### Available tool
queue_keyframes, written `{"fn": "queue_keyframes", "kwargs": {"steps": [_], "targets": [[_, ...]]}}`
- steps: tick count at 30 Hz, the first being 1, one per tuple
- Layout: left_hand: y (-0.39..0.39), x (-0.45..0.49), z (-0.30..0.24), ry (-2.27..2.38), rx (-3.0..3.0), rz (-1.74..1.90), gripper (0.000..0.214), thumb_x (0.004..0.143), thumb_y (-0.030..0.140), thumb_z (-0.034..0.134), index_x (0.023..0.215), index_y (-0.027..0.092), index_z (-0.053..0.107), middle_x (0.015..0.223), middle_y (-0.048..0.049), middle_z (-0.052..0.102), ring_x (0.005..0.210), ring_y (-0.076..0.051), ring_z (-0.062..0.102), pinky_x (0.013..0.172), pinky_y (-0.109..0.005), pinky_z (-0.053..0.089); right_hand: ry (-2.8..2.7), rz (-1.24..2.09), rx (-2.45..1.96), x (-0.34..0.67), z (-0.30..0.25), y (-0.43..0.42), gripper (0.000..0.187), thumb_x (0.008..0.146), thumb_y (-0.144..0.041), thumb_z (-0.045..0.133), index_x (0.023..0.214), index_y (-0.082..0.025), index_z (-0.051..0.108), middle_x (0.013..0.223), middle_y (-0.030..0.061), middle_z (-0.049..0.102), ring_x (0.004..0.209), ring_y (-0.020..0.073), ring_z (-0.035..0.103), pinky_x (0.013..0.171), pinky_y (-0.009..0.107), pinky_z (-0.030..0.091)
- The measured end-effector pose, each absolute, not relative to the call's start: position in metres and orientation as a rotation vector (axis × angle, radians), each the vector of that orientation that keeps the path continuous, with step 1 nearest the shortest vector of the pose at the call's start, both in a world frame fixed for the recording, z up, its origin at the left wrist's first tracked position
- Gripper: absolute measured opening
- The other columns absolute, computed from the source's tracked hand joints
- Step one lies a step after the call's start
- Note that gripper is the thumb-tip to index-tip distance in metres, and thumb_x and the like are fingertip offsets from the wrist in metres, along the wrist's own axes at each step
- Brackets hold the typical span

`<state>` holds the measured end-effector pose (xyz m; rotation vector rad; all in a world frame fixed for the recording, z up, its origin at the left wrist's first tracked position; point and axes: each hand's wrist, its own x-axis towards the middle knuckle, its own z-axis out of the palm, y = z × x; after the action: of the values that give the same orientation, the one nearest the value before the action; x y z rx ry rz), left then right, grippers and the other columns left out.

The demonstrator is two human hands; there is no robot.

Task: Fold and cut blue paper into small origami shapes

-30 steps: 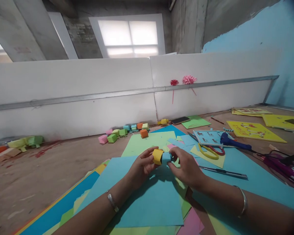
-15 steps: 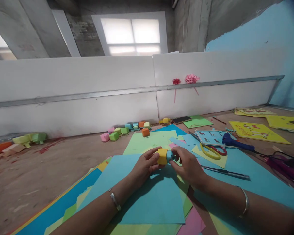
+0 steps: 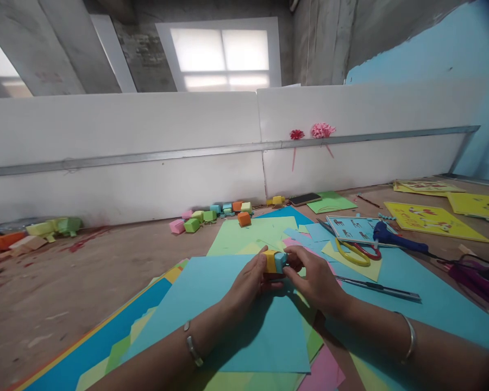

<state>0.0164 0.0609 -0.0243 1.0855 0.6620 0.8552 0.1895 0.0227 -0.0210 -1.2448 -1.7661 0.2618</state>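
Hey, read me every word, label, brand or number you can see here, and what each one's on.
No text is readable.
Yellow printed sheet: marks at its left, possibly lettering, too blurred.
Light-blue printed card: any lettering too small.
Concrete beam: faint reddish marks, illegible.
Held yellow piece and light-blue piece: no lettering visible.

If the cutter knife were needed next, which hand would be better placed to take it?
Probably the right hand: the cutter knife lies close by, on its outer side. The left hand is farther off, holding the yellow block. The right would first have to release the blue block.
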Motion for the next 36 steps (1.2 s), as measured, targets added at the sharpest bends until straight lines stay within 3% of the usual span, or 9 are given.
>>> {"fn": "queue_keyframes", "kwargs": {"steps": [4, 10, 18, 24, 30, 36], "targets": [[0.056, 0.017, -0.023, 0.627, 1.163, 0.797, 0.05, 0.084, 0.052, 0.065, 0.122, 0.021, 0.056, 0.113, -0.0108, 0.062, 0.103, -0.025, 0.062, 0.086, -0.038, 0.052, -1.809, 0.168, -1.206, 0.19, -0.019, 0.022, 0.025, 0.083, -0.014, 0.056, 0.107, -0.018, 0.062, 0.093, 0.0065, 0.069, 0.08, 0.0177, 0.064, 0.074, 0.033, 0.055], [0.06, 0.016, -0.024, 0.71, 1.241, 0.935, 0.056, 0.078, 0.038, 0.074, 0.129, 0.027, 0.055, 0.11, -0.0042, 0.059, 0.091, -0.018, 0.059, 0.081, -0.033, 0.05, -1.81, 0.093, -1.113, 0.192, -0.02, 0.024, 0.025, 0.088, -0.015, 0.053, 0.108, -0.021, 0.066, 0.099, 0.0075, 0.069, 0.09, 0.0192, 0.064, 0.08, 0.033, 0.054], [0.058, 0.017, -0.02, 0.684, 1.282, 0.868, 0.06, 0.074, 0.04, 0.077, 0.127, 0.023, 0.057, 0.11, -0.0076, 0.061, 0.092, -0.021, 0.059, 0.078, -0.032, 0.05, -1.776, 0.079, -1.207, 0.191, -0.023, 0.024, 0.027, 0.086, -0.021, 0.058, 0.112, -0.019, 0.061, 0.095, 0.0069, 0.068, 0.081, 0.0186, 0.063, 0.073, 0.034, 0.053], [0.063, 0.015, -0.029, 0.769, 1.408, 1.039, 0.067, 0.057, 0.021, 0.088, 0.118, 0.019, 0.061, 0.111, -0.0122, 0.06, 0.101, -0.028, 0.057, 0.081, -0.036, 0.051, -1.845, 0.158, -1.182, 0.186, -0.021, 0.02, 0.013, 0.086, -0.019, 0.058, 0.099, -0.019, 0.063, 0.089, 0.005, 0.068, 0.079, 0.0176, 0.063, 0.071, 0.032, 0.053], [0.065, 0.015, -0.03, 0.764, 1.395, 1.118, 0.054, 0.059, 0.017, 0.085, 0.108, 0.02, 0.062, 0.091, -0.0043, 0.062, 0.084, -0.021, 0.056, 0.076, -0.031, 0.049, -1.862, 0.083, -1.078, 0.191, -0.017, 0.023, 0.024, 0.091, -0.015, 0.047, 0.105, -0.021, 0.066, 0.097, 0.0076, 0.069, 0.091, 0.0193, 0.065, 0.079, 0.034, 0.055], [0.062, 0.014, -0.024, 0.737, 1.539, 1.086, 0.049, 0.067, 0.021, 0.081, 0.114, 0.02, 0.064, 0.096, -0.0068, 0.063, 0.083, -0.02, 0.054, 0.075, -0.028, 0.047, -1.908, 0.023, -1.023, 0.196, -0.025, 0.028, 0.028, 0.087, -0.01, 0.05, 0.106, -0.02, 0.068, 0.103, 0.0092, 0.07, 0.097, 0.0205, 0.066, 0.082, 0.035, 0.056]]}}
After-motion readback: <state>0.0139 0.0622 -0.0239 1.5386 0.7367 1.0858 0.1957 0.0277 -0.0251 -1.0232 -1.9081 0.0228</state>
